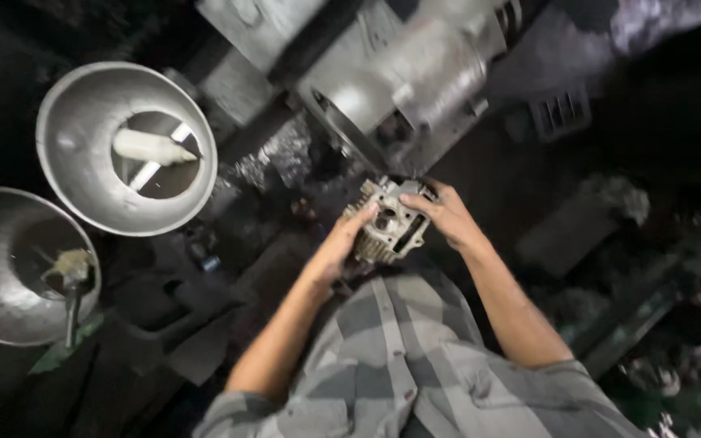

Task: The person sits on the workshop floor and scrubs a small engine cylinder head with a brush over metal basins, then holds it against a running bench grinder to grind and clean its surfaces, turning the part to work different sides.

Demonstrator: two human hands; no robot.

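Gripping a finned metal engine part (389, 231), left hand (341, 247), right hand (446, 217).

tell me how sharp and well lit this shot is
Head view: dim overall, with corners and floor nearly black; the bowls catch glare on their rims; motion blur smears the motor and background; the engine part, held by the left hand and right hand, is clearest.

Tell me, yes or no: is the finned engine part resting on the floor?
No. Both the left hand and the right hand hold the finned engine part up between them, in front of the person's shirt.
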